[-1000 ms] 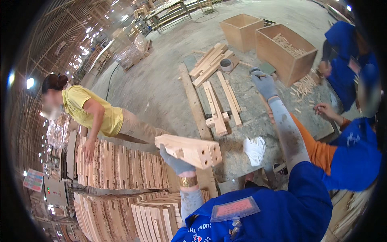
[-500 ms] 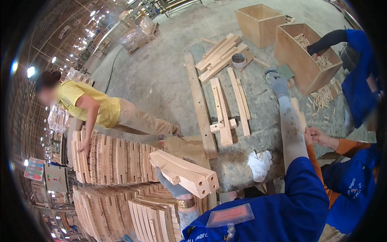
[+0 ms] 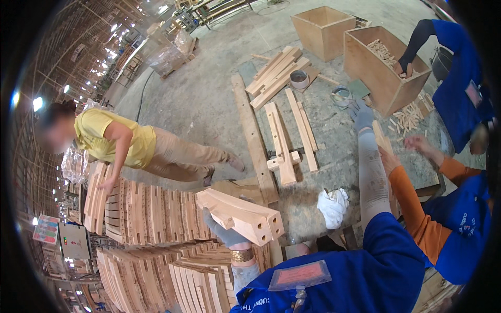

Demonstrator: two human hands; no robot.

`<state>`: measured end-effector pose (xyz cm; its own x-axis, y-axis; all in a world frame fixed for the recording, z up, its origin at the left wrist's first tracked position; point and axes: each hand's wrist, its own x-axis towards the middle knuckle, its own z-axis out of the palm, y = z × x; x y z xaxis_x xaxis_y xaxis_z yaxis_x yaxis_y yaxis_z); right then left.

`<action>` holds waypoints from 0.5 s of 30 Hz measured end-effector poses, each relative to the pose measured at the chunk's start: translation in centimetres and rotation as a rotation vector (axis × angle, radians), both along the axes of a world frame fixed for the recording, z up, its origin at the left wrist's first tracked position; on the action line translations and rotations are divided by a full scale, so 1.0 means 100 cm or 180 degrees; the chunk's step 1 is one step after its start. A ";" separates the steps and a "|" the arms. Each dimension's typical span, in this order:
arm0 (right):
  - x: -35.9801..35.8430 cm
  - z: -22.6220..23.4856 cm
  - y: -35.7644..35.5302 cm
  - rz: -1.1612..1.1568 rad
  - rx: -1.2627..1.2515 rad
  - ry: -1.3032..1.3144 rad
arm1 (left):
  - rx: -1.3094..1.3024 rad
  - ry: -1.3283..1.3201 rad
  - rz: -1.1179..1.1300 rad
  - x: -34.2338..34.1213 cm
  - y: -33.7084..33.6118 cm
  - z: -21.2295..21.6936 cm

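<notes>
Right hand [image 3: 361,115] drew back over the worktable [image 3: 339,151], concrete floor [image 3: 203,101] beyond.

a tin [image 3: 341,96] stands on the table [image 3: 336,143] behind the cloth [image 3: 333,208], left of a box [image 3: 360,73] holding what seem dowels [image 3: 381,51].

**Even daylight tones, black rim, soft edges**

I get a fairly bright feed: pale, diffuse light covers the floor [image 3: 209,94] and the bench [image 3: 342,151], with only soft shadows near the wooden pieces [image 3: 282,141]. At far left the roof [image 3: 57,68] looks dim, pricked by white glints, and one lamp [image 3: 37,104] flares hard. The plastic wrap [image 3: 182,40] catches glare, and the white cloth [image 3: 333,207] is nearly washed out. My fisheye bends the roof lines and fades to black all round. The wooden block [image 3: 242,216] reads crisp; a co-worker's hand [image 3: 424,146] is smeared, and a person's head [image 3: 55,128] is blurred.
</notes>
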<state>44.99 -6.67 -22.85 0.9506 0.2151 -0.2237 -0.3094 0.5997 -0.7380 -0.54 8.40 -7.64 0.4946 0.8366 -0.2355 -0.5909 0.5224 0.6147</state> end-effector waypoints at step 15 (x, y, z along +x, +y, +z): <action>-0.354 0.251 -0.099 0.1106 -0.0090 -0.1538 | -0.0060 -0.0083 0.0381 -0.046 -0.020 0.007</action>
